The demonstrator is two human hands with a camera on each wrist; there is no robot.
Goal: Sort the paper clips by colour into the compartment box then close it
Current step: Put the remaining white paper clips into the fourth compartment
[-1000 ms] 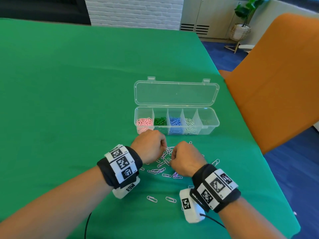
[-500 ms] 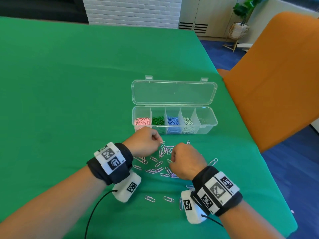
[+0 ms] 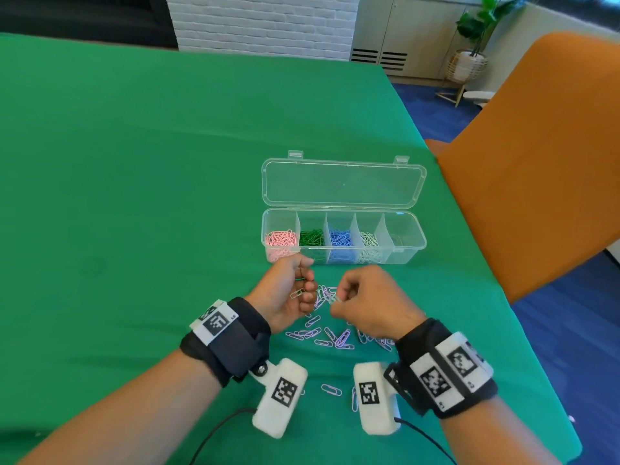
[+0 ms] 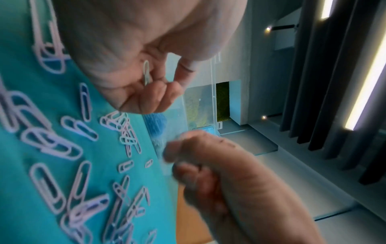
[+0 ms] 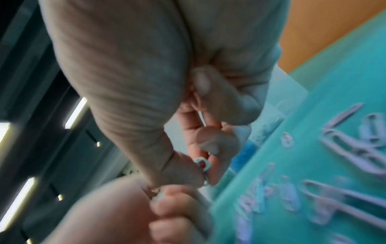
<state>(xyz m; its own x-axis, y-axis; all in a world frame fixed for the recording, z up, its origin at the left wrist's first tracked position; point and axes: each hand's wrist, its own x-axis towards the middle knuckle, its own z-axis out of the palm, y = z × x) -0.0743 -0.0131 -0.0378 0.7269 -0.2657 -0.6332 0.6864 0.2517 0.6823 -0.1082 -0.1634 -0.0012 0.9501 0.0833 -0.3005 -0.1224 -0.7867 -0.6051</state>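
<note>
Head view: my left hand [image 3: 291,292] has its fingers curled round a pale paper clip [image 3: 297,293]; my right hand [image 3: 364,302] pinches another clip [image 3: 335,299]. Step: picking lilac clips [image 3: 330,337] from the near pile; I judge the empty rightmost compartment [image 3: 402,236] of the open compartment box [image 3: 344,260] is next. Left wrist view: the clip [image 4: 146,72] lies under my curled fingers [image 4: 158,94]. Right wrist view: thumb and forefinger [image 5: 215,170] nip the clip [image 5: 202,163]. Orange chair [image 3: 536,156] stands right, clear.

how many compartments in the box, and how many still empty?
5 compartments in the compartment box. Left to right: pink clips, green, blue, white. The rightmost looks empty, though glare may hide a clip.
</note>
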